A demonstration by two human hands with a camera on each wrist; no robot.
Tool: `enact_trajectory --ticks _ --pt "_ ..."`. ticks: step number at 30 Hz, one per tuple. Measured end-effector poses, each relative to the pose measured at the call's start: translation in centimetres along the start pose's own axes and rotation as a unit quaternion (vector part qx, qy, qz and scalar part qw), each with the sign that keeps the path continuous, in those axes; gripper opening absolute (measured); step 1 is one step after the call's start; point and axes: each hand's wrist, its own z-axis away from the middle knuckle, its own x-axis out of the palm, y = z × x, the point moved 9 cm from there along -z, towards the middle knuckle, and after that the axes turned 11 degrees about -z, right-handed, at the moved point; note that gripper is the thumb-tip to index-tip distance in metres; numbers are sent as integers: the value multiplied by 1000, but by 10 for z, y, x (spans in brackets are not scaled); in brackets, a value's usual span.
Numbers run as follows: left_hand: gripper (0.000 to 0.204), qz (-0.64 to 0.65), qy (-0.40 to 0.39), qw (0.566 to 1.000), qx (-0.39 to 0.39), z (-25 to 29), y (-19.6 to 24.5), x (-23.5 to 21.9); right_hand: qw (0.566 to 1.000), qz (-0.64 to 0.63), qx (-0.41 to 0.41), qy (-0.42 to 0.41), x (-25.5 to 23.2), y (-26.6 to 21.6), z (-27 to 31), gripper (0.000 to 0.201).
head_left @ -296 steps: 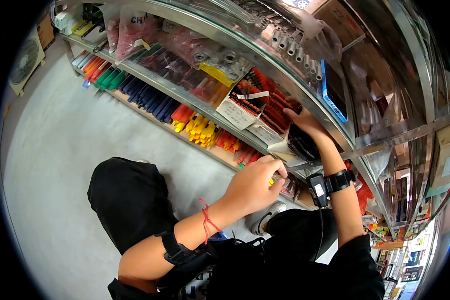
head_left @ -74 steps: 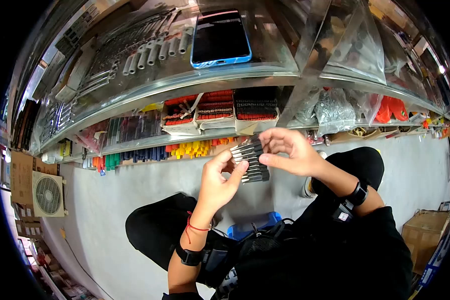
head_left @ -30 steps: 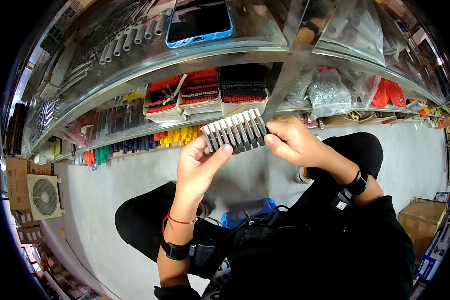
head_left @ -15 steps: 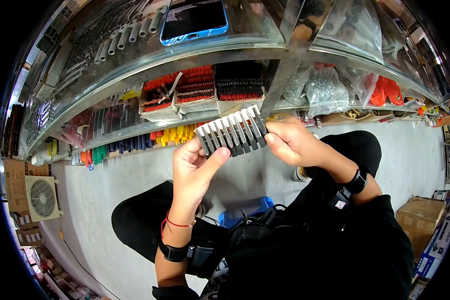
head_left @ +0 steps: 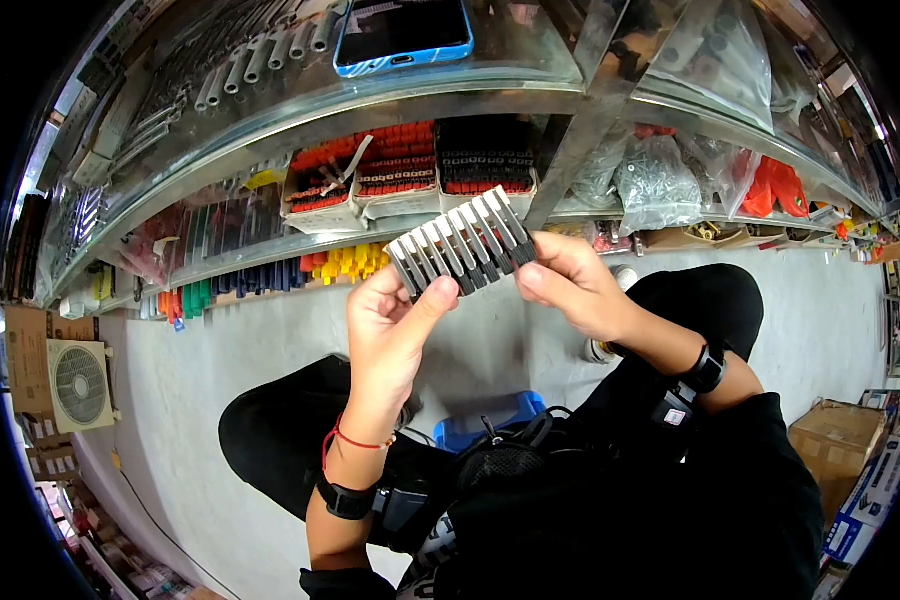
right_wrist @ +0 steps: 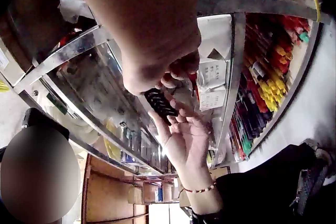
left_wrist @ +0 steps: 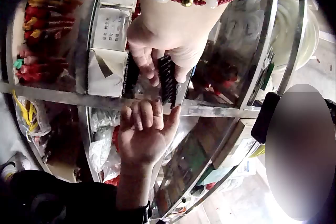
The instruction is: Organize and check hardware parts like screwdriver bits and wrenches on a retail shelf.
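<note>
Both hands hold up a row of slim silver-and-black pieces [head_left: 460,243] in front of the shelf. The pieces lie side by side, with white upper ends and black lower ends. My left hand [head_left: 395,315] grips the row's left end, thumb across the front and fingers behind. At the right end my right hand [head_left: 582,287] pinches it between thumb and curled fingers. The row slants upward to the right. In the left wrist view its dark side [left_wrist: 167,79] shows between the fingers; the right wrist view shows black ends [right_wrist: 160,102] between both hands.
Behind the row, white boxes [head_left: 400,205] of red and black packs stand on the lower shelf. A blue-cased phone [head_left: 403,35] lies on the glass shelf above. Clear bags [head_left: 660,185] sit to the right. Below is a blue stool [head_left: 490,420] between the knees.
Earliest, my right hand reached into the shelf by the boxes while the left hovered in front. Later both hands hold the row, turned to show its silver side. Lately its right end has risen.
</note>
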Motion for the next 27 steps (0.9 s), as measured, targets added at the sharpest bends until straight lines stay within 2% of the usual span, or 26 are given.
enact_trajectory --ticks 9,12,15,18,27 --pt "22 42 4 999 -15 6 -6 10 997 -60 -23 30 -6 4 1 21" --pt "22 52 -1 999 -16 6 -6 11 996 -36 -39 66 -7 1 3 25" --pt "22 53 -4 999 -8 6 -4 11 997 -20 -51 54 -3 -5 4 27" --pt "23 49 -6 999 11 7 1 11 997 -57 -33 30 -2 -2 7 26" --pt "25 51 -21 998 32 11 5 13 996 -17 -84 33 -3 -9 8 22"
